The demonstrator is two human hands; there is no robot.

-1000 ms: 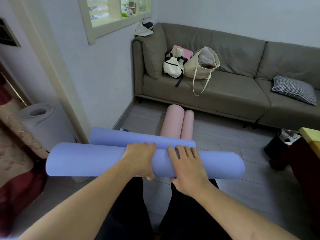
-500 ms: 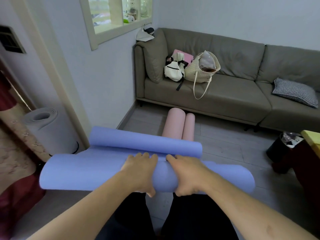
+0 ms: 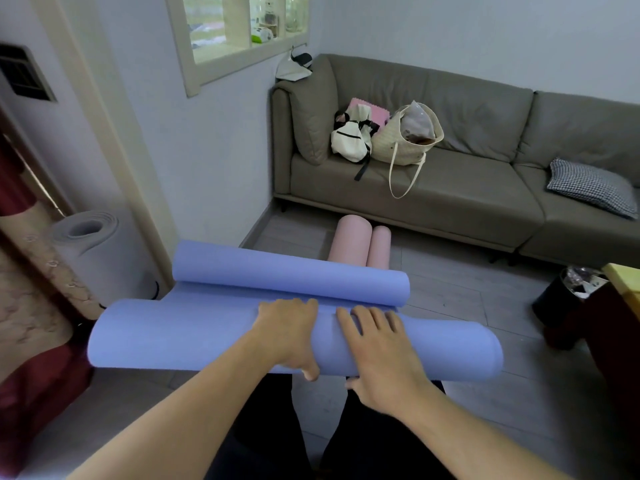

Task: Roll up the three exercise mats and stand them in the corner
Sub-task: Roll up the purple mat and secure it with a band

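head view: tote bag (image 3: 405, 140) stuffed full

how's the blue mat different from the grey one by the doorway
The blue mat lies across the floor; the grey mat stands on end beside the door frame. The blue mat is only partly rolled, its far end curled loose, while the grey mat is wound into one full roll. The left hand and right hand rest on the blue mat; nothing touches the grey mat. Both are foam exercise mats.
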